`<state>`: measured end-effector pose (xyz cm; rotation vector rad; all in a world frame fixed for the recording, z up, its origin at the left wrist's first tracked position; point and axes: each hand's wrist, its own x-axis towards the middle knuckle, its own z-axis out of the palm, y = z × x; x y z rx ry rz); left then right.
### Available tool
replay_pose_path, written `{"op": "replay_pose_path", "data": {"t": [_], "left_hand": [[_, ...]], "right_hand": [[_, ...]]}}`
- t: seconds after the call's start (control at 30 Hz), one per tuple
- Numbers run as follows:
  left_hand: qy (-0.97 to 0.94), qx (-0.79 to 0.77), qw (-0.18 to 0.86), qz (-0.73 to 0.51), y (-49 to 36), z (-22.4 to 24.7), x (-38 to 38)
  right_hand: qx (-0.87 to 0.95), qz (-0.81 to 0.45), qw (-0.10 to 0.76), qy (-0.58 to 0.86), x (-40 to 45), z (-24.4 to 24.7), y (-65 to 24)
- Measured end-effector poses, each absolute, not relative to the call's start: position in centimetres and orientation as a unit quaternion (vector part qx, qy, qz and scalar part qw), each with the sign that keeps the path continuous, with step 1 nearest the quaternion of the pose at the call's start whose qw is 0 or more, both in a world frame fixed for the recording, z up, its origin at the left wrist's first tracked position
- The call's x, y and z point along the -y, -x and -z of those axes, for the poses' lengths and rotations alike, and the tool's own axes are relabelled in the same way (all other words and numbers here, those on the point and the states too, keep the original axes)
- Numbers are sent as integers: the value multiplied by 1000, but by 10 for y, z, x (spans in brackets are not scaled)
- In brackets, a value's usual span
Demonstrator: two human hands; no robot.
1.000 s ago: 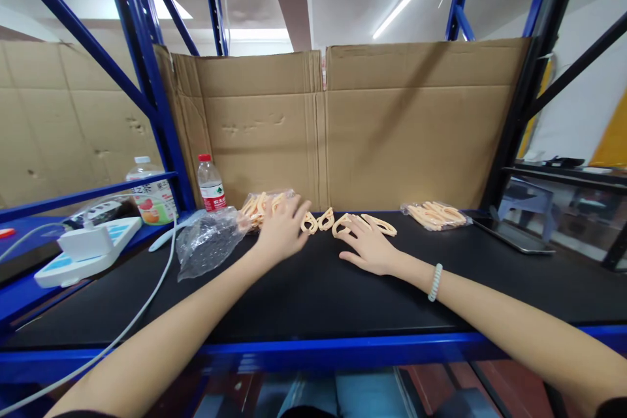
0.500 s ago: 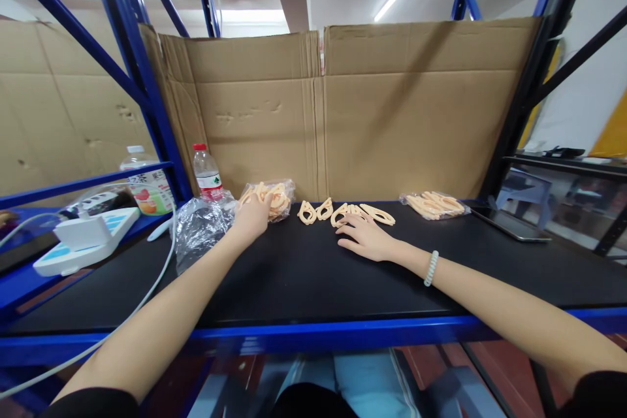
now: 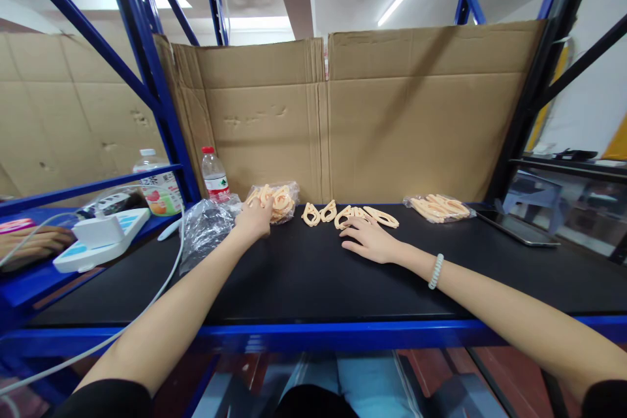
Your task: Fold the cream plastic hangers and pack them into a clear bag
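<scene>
My left hand (image 3: 253, 218) is at the near left side of a clear plastic bag (image 3: 292, 196) of beige looped pieces (image 3: 281, 201). Its fingertips reach among the pieces, and the back of the hand hides most of the grip. Further right, my right hand (image 3: 371, 239) is open, palm down, with its fingers apart. Those fingers rest at the near edge of a row of loose beige pieces, partly covering some. Two teardrop-shaped pieces (image 3: 310, 214) lie left of it, and a long looped piece (image 3: 382, 216) lies just beyond it.
Crumpled clear plastic (image 3: 203, 235) and a red-capped bottle (image 3: 214, 176) stand left. Another bag of beige pieces (image 3: 439, 207) and a dark flat device (image 3: 518, 228) lie right. A white cable (image 3: 166, 284) crosses from a power strip (image 3: 105, 248). Cardboard (image 3: 421, 117) walls the back.
The view has shifted slightly, showing more at the left edge. My left hand has drawn back a little from the bag, its fingers more bent. My right hand stays by the loose pieces.
</scene>
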<state>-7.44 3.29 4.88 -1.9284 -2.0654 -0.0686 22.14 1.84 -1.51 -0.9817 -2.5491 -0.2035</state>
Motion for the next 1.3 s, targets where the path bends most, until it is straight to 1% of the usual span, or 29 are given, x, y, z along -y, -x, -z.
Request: {"op": "replay_pose_path", "data": {"t": [0.23, 0.4, 0.5, 0.6, 0.67, 0.73, 0.83, 0.93, 1.0, 1.1, 1.2, 1.3], "left_hand": [[688, 701, 186, 44, 78, -49, -33], [697, 676, 224, 87, 73, -58, -24], [695, 662, 251, 129, 66, -68, -14], [704, 630, 279, 169, 56, -75, -5], [746, 563, 299, 191, 44, -73, 0], [826, 418, 319, 204, 29, -67, 6], [903, 190, 334, 194, 4, -48, 22], [937, 5, 305, 173, -18, -28, 42], [946, -45, 274, 168, -26, -18, 52], [955, -65, 233, 169, -30, -9, 60], [969, -33, 188, 156, -29, -7, 59], [982, 5, 134, 135, -26, -7, 55]], "right_hand": [[913, 62, 198, 351, -19, 15, -222], [912, 60, 197, 354, -19, 15, -222], [908, 66, 212, 355, -18, 12, -222], [899, 75, 255, 348, -19, 6, -223], [883, 67, 307, 349, -21, 2, -224], [856, 38, 366, 363, -24, -1, -226], [800, -41, 447, 398, -28, -5, -231], [751, -99, 497, 422, -31, -6, -233], [733, -120, 516, 427, -34, -5, -233], [703, -191, 526, 439, -38, -2, -231], [699, -243, 483, 467, -41, 2, -230], [739, -200, 421, 487, -43, 7, -233]]}}
